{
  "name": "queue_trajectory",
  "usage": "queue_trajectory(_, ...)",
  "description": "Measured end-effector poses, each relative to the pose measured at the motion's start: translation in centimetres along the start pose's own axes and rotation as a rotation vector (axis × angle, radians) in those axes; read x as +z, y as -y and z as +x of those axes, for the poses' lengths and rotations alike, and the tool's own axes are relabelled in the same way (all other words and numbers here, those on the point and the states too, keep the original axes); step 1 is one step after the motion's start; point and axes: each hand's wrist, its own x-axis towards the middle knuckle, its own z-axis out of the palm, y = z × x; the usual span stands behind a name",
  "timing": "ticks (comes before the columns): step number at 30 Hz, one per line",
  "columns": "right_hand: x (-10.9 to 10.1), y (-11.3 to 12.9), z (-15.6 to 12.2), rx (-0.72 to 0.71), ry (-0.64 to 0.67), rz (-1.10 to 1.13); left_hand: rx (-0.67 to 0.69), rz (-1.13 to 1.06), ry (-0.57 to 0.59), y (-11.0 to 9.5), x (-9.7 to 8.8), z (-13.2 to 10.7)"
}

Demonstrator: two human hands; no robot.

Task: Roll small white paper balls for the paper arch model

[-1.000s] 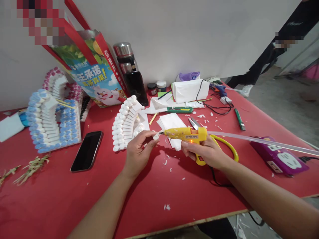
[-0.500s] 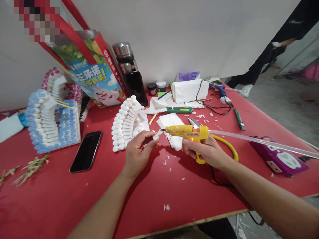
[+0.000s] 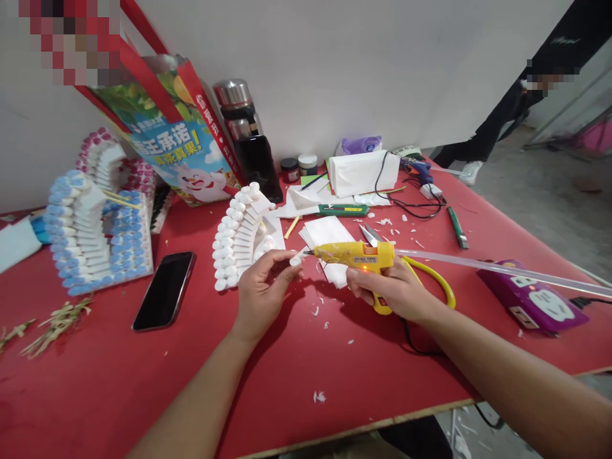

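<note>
My right hand (image 3: pixel 385 287) is wrapped round the handle of a yellow hot glue gun (image 3: pixel 354 253), whose orange light glows. A long clear glue stick (image 3: pixel 459 260) sticks out of its back. Between the thumb and fingers of my left hand (image 3: pixel 268 290) is a small rolled white paper strip (image 3: pixel 297 259). The gun's nozzle is right at the strip's loose end; whether it touches I cannot tell. Just behind my left hand stands a white fan-shaped model (image 3: pixel 239 236) edged with rolled white pieces. White paper sheets (image 3: pixel 327 233) lie beneath the gun.
On the red table (image 3: pixel 287 382) are a phone (image 3: pixel 163 291), scissors (image 3: pixel 369 234), a green cutter (image 3: pixel 344 210), another cutter (image 3: pixel 458 228) and a purple power strip (image 3: pixel 533 299). A blue-and-white model (image 3: pixel 79 236), a bag (image 3: pixel 191 153) and a flask (image 3: pixel 234 105) stand behind. A person (image 3: pixel 535 83) is at far right.
The glue gun and my right hand have shifted slightly left. My left hand still pinches the paper strip, with the nozzle close to it.
</note>
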Motion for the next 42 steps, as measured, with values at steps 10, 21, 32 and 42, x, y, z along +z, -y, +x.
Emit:
queue_trajectory(10,0.1,0.2,0.0,-0.018,-0.002,0.001,-0.004,0.011,0.003,-0.1,0.0,0.0)
queue_trajectory(21,0.0,0.3,0.0,-0.020,-0.020,-0.018,-0.013,0.004,0.003,-0.1,0.0,-0.1)
queue_trajectory(32,-1.1,1.0,-0.2,-0.026,-0.230,-0.140,-0.043,-0.015,0.003,-0.6,0.2,-0.1)
queue_trajectory(42,-7.3,-0.3,-3.2,0.258,-0.697,-0.360,-0.026,-0.033,0.041,-1.2,0.5,-0.4)
